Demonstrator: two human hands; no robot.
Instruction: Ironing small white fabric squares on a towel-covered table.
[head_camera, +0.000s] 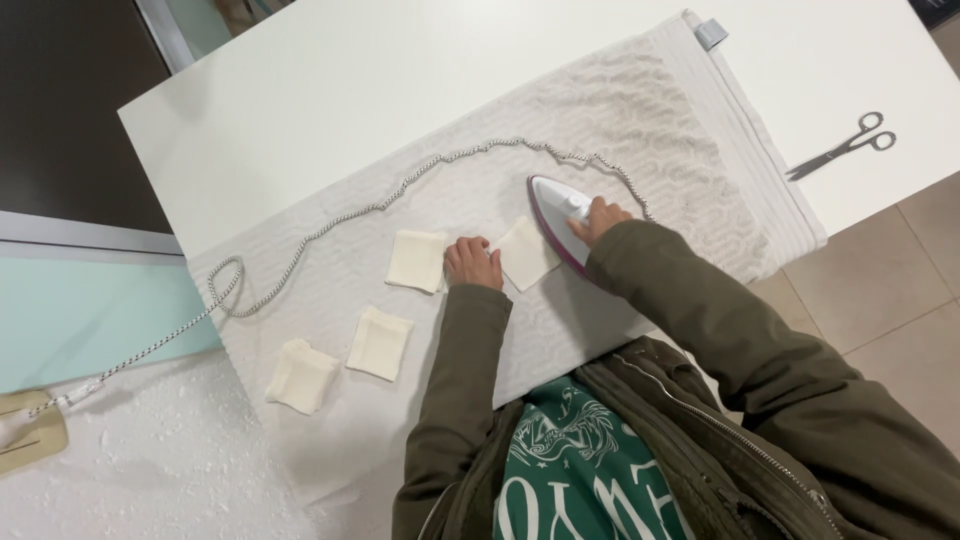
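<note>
Fingers of the left hand (473, 262) are curled, knuckles up, tips pressing down on the left edge of a small cream square fabric patch (526, 253); nothing gripped, just pinning it flat. Right hand (598, 220) is wrapped closed around the handle of a white and purple steam iron (558, 215), which sits just right of that patch, soleplate edge touching or overlapping its right corner.

Head view: patch lies between the two hands on a white textured towel (640, 110) spread over a white table (330, 80). Three more cream fabric squares (417, 261) (379, 343) (301, 376) lie to the left, apart from the hands. Braided black-and-white iron cord (330, 228) loops across the towel. Metal scissors (842, 146) lie on the table, well apart to the right.
</note>
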